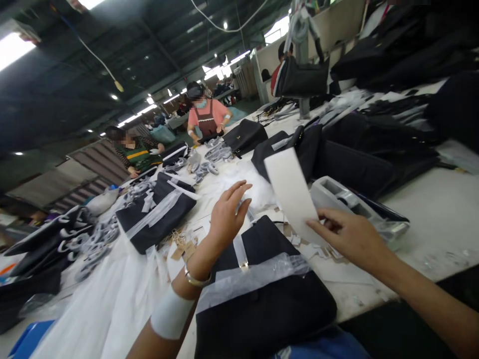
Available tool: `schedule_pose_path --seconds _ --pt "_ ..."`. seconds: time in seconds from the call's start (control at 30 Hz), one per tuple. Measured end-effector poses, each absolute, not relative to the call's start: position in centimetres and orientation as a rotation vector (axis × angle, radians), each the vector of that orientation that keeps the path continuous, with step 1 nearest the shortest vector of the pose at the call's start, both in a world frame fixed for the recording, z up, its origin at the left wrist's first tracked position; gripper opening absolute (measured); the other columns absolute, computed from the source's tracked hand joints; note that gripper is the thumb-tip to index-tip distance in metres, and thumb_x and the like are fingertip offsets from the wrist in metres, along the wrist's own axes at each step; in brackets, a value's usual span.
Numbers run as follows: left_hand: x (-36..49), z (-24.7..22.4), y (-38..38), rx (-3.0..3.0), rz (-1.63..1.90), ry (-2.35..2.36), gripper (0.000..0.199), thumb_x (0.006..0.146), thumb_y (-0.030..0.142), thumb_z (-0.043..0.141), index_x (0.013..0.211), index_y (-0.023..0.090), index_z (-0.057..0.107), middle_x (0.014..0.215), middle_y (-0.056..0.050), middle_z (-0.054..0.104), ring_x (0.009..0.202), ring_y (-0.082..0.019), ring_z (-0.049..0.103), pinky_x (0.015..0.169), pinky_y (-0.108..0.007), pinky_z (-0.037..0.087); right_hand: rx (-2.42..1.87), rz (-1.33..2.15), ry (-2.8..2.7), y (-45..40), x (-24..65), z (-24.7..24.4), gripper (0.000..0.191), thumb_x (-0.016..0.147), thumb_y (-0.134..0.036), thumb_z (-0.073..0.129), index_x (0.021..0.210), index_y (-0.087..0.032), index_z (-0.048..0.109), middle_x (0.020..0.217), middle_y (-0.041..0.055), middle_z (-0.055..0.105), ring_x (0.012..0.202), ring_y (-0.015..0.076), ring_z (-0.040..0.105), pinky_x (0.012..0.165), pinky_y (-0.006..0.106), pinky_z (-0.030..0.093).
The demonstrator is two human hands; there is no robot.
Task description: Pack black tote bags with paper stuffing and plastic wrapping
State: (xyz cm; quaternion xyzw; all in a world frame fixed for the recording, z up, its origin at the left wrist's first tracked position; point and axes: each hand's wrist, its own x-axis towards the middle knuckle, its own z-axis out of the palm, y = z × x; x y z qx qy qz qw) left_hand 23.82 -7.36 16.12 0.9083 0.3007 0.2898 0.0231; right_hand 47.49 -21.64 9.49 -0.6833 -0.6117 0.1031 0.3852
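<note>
Between the thumb and fingers of my right hand [339, 230] is the lower end of a white rectangular strip [292, 192], held upright; whether it is card or foam I cannot tell. My left hand [230, 214] is raised with its fingers apart and nothing in them. Below both hands a black bag [265, 304] lies at the table's front edge. A band of clear plastic wrap [258, 279] crosses it, and a pale wrapped strap with a metal fitting [240, 252] runs up its middle. A bracelet and a white band circle my left wrist and forearm.
A tape dispenser [352, 199] stands right of the strip. Black bags [359, 154] pile up behind it. Another wrapped black bag [157, 214] lies to the left, near white sheeting [101, 299] and grey wrapped straps [95, 244]. Two co-workers [207, 117] work across the table [441, 209].
</note>
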Motion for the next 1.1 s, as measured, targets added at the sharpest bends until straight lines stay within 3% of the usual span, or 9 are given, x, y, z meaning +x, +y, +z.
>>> schedule_pose_path --seconds 0.1,0.2,0.33,0.47,0.67,0.77,0.9,1.1 --pt "25.5 11.2 -3.9 2.813 0.465 0.664 0.029 0.095 0.023 0.055 0.124 0.023 0.061 0.139 -0.010 0.056 0.127 -0.025 0.053 0.105 -0.044 0.047 -1.798 0.387 -1.270 -20.6 48.1 8.6 0.031 0.091 -0.050 0.055 0.091 -0.021 0.066 0.059 0.0001 0.066 0.054 0.0191 0.062 0.053 0.030 0.042" --pt "26.4 7.9 -2.5 2.837 0.057 0.313 0.028 0.094 0.018 0.055 0.120 0.023 0.064 0.138 -0.010 0.056 0.133 -0.026 0.047 0.111 -0.047 0.040 -1.695 0.620 -1.156 -19.2 47.7 7.5 0.029 0.092 -0.049 0.053 0.095 -0.022 0.063 0.061 -0.0009 0.067 0.056 0.0188 0.065 0.057 0.030 0.048" --pt "25.8 7.6 -2.0 2.751 -0.108 0.259 0.037 0.090 0.007 0.053 0.123 0.022 0.058 0.123 -0.008 0.063 0.115 -0.020 0.059 0.098 -0.035 0.051 -1.534 0.841 -1.050 -17.3 46.4 5.8 0.027 0.091 -0.049 0.055 0.091 -0.023 0.060 0.071 0.0015 0.072 0.065 0.0194 0.069 0.064 0.031 0.054" --pt "24.2 7.6 -2.1 2.838 0.135 0.381 0.021 0.095 0.013 0.051 0.111 0.020 0.062 0.109 -0.007 0.067 0.104 -0.020 0.061 0.085 -0.033 0.054 -1.418 0.911 -0.877 -15.6 44.7 4.5 0.031 0.090 -0.051 0.058 0.087 -0.020 0.059 0.075 0.0044 0.074 0.069 0.0188 0.071 0.068 0.031 0.057" --pt "22.7 5.7 -3.5 2.728 0.705 0.491 0.023 0.093 0.007 0.054 0.108 0.021 0.064 0.104 -0.007 0.068 0.100 -0.019 0.061 0.086 -0.032 0.053 -1.347 1.042 -0.862 -13.4 43.3 3.5 0.032 0.090 -0.050 0.058 0.090 -0.018 0.060 0.073 0.0039 0.073 0.065 0.0177 0.069 0.064 0.029 0.056" --pt "22.3 5.5 -3.7 2.683 0.803 0.472 0.026 0.090 0.004 0.057 0.108 0.021 0.064 0.103 -0.007 0.068 0.101 -0.019 0.061 0.088 -0.033 0.052 -1.419 1.062 -0.989 -13.0 43.9 3.7 0.027 0.091 -0.046 0.056 0.090 -0.019 0.061 0.064 0.0002 0.069 0.055 0.0158 0.065 0.055 0.026 0.051" --pt "21.9 5.8 -3.8 2.666 0.885 0.428 0.028 0.090 0.002 0.055 0.108 0.021 0.064 0.104 -0.007 0.068 0.102 -0.019 0.061 0.089 -0.034 0.052 -1.533 1.038 -1.152 -13.1 44.7 5.1 0.022 0.093 -0.039 0.053 0.097 -0.020 0.063 0.067 -0.0003 0.069 0.055 0.0156 0.065 0.054 0.025 0.048" --pt "22.3 5.4 -3.9 2.536 0.809 0.546 0.027 0.092 0.004 0.053 0.108 0.022 0.064 0.105 -0.006 0.066 0.100 -0.016 0.062 0.087 -0.029 0.051 -1.609 1.181 -1.957 -13.4 45.4 7.3 0.012 0.083 -0.020 0.061 0.071 -0.020 0.063 0.059 -0.0009 0.063 0.053 0.0141 0.056 0.049 0.023 0.033"
